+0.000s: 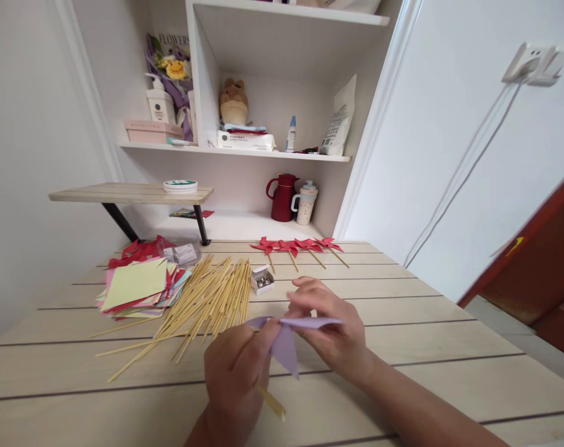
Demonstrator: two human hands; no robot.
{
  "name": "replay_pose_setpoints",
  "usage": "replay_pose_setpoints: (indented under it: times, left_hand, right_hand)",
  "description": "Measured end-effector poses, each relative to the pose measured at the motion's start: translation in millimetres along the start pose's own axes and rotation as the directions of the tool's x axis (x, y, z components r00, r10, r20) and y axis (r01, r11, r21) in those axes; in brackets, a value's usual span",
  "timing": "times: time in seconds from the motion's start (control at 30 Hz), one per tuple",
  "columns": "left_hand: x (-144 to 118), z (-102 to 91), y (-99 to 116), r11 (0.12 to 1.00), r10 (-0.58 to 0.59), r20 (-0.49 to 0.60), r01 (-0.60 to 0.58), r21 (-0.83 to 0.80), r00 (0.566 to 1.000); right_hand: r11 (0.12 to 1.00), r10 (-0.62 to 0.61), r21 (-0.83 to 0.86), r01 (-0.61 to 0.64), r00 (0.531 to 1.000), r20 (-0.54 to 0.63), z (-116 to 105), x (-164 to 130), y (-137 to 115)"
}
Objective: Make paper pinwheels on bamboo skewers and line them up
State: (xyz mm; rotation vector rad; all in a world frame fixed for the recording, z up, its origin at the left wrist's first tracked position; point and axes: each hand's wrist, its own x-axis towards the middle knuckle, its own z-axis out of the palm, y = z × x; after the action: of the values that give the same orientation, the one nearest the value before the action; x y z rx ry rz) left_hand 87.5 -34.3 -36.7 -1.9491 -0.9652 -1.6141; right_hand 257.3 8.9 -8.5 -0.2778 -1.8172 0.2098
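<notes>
A purple paper pinwheel is held between my two hands above the table, one blade pointing down. My left hand is closed, pinching the pinwheel near its centre; a wooden stick pokes out below that fist. My right hand grips the pinwheel's right blade from the side, its index finger raised and curved over the paper. Just beyond my hands stands a small open white box of metal pins. Many loose wooden sticks lie in a pile to the left of it.
Red pinwheels on sticks lie in a row at the back. Coloured paper squares are stacked at left, near red paper pieces and a clear plastic box. A raised wooden shelf, red jug and cup stand behind.
</notes>
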Motion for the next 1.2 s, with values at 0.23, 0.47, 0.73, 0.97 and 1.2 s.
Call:
replay_pose_setpoints:
  times: [0.23, 0.47, 0.73, 0.97, 1.2]
  left_hand:
    - [-0.8, -2.7, 0.9, 0.998, 0.053, 0.027, -0.054, 0.015, 0.998]
    - [-7.4, 0.6, 0.4, 0.998, 0.031, 0.015, -0.030, -0.048, 0.999]
    - [-9.3, 6.5, -0.6, 0.992, -0.081, -0.063, 0.075, -0.103, 0.995]
    - [-12.4, 7.6, 0.7, 0.979, -0.144, -0.064, 0.133, -0.156, 0.988]
    - [-12.7, 3.3, 1.1, 0.990, -0.082, -0.023, 0.079, -0.118, 0.996]
  right_hand:
    - [1.000, -0.023, -0.004, 0.024, 1.000, 0.018, -3.7, 3.4, -0.7]
    - [0.998, -0.028, -0.053, 0.032, 0.998, 0.063, -5.0, 5.1, -5.4]
    - [0.997, -0.056, -0.056, 0.059, 0.997, 0.049, -3.9, 5.2, -8.7]
    - [0.991, -0.114, -0.069, 0.116, 0.993, 0.044, -5.7, 7.3, -9.6]
    - [0.986, -0.139, -0.089, 0.144, 0.988, 0.062, -7.4, 7.9, -10.6]
